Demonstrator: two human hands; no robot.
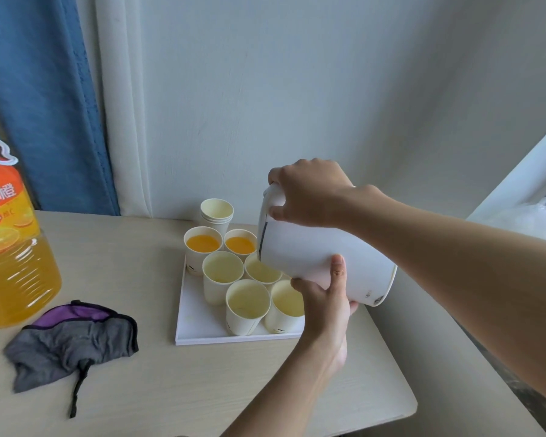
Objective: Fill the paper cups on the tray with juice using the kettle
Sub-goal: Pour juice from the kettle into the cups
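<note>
White plastic takes up the middle of the head view: the kettle (pixel 300 250) is held tilted above the tray (pixel 199 323), its top end lowered to the left. The spout is hidden behind the kettle's own body, so whether juice is running cannot be told. The handle (pixel 270 200) is gripped by the right hand (pixel 309 193), whose fingers are curled round it; their tips are mostly concealed. The kettle's underside is cupped by the left hand (pixel 325 298), with the thumb laid straight up the wall and the fingers wrapped beneath, largely out of sight.

Six paper cups (pixel 223 267) are stood on the tray in three pairs. The two back cups (pixel 202 243) are filled with orange juice. Pale insides are shown by the other four, and one of them, the half-covered cup (pixel 260 271), is partly hidden under the kettle's lowered end. A stack of spare cups (pixel 216 211) is set just behind the tray.

At the left edge a large juice bottle (pixel 10 247) is cut off by the frame, and its label is only partly readable. A grey and purple cloth (pixel 73 339) is crumpled on the table (pixel 139 389) between bottle and tray. A blue curtain (pixel 44 105) is hung behind.
</note>
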